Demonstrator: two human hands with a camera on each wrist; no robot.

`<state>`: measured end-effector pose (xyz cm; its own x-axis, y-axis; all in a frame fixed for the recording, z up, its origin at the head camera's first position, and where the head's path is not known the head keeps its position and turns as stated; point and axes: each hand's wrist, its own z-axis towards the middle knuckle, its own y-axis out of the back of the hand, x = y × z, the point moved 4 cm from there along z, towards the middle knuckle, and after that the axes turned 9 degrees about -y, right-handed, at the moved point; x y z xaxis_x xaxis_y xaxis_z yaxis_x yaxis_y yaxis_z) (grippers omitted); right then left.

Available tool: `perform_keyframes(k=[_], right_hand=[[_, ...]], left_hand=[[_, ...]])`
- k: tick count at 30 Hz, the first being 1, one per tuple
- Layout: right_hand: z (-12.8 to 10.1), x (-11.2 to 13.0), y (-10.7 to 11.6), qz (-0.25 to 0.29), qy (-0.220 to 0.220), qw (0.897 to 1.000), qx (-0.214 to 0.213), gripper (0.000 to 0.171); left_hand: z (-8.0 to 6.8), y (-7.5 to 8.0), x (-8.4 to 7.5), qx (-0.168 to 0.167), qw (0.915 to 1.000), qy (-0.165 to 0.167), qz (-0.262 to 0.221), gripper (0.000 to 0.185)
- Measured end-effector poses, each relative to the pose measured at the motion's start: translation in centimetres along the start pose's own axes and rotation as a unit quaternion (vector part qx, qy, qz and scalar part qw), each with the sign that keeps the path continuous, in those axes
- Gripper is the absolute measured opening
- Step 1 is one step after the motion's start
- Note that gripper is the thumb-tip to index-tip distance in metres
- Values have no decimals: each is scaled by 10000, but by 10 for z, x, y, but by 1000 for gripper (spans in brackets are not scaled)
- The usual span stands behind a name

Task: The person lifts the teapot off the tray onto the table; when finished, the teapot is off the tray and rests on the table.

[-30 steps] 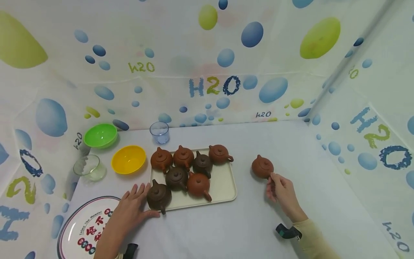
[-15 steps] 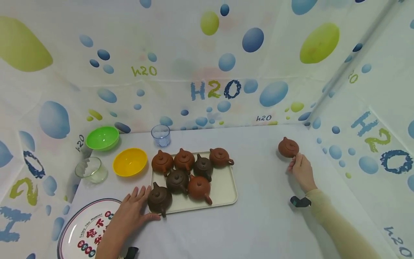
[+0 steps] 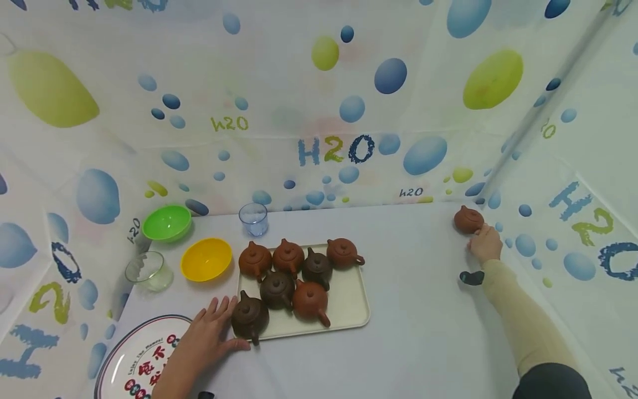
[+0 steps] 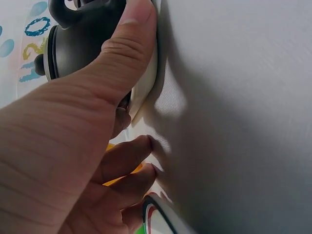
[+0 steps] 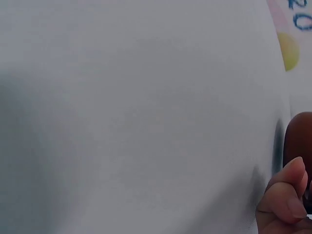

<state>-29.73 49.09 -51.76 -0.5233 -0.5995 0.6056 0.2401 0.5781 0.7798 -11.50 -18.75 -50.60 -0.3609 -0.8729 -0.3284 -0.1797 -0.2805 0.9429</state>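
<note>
My right hand (image 3: 485, 244) pinches the handle of a small reddish-brown clay teapot (image 3: 468, 220) at the far right corner of the table. In the right wrist view that teapot (image 5: 298, 141) shows at the right edge, a narrow shadow beside it. My left hand (image 3: 206, 338), fingers spread and fairly straight, rests at the near left corner of a cream tray (image 3: 349, 310). Its thumb lies along the side of a dark brown teapot (image 3: 250, 317) at that corner. Several more teapots, reddish (image 3: 310, 300) and dark brown (image 3: 277, 289), stand on the tray.
Left of the tray are a yellow bowl (image 3: 206, 260), a green bowl (image 3: 166, 223) and a clear glass (image 3: 149, 271). A bluish glass (image 3: 253, 220) stands behind the tray. A round printed plate (image 3: 134, 354) lies at the near left. Patterned curtains (image 3: 279, 111) border the table.
My right hand has carried the reddish-brown teapot away from the tray, to the right and back toward the far corner. The left hand stays at the tray corner. The head view has tilted slightly.
</note>
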Motion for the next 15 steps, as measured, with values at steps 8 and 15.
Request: perform_keyframes(k=[8,15], right_hand=[[26,-7,-2,-652,257,9975,44,29],[37,-7,-5,-256,-211,9993,180,60]], left_hand=[[-4,-4,0,-119,9999,-87,-5,112],[-2,-3,3,-62,9999,-7,82,113]])
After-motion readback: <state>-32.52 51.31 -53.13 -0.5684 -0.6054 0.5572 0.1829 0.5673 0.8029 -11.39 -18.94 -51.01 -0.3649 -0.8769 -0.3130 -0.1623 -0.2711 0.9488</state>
